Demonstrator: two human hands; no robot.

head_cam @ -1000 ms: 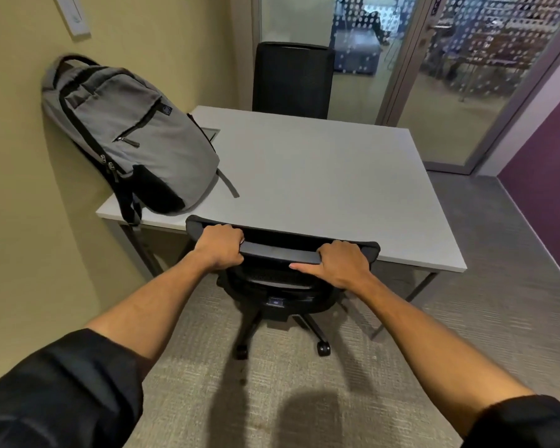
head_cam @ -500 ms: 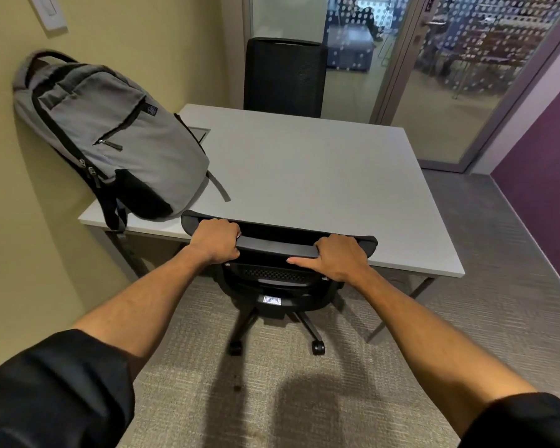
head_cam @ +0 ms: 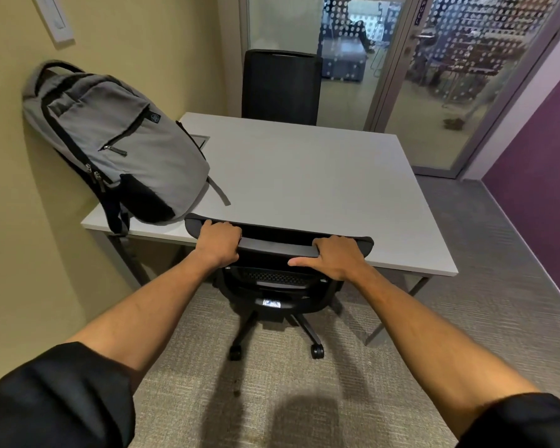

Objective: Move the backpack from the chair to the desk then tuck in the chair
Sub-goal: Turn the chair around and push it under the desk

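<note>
Both hands, left hand (head_cam: 220, 241) and right hand (head_cam: 335, 255), are gripping the black chair (head_cam: 277, 253) top rail; ahead, the smooth white desk (head_cam: 304, 182) is carrying the grey fabric backpack (head_cam: 117, 147), leaning on the yellow wall (head_cam: 20, 221) beyond the left hand.

Grey cloth backpack (head_cam: 110, 147), matt smooth desk (head_cam: 304, 176), seemingly plastic-topped mesh chair (head_cam: 278, 253).

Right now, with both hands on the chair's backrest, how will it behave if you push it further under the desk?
The chair stands on castors, so it should roll easily, though carpet may drag. Both the left hand and right hand grip high, so it might swivel.
</note>
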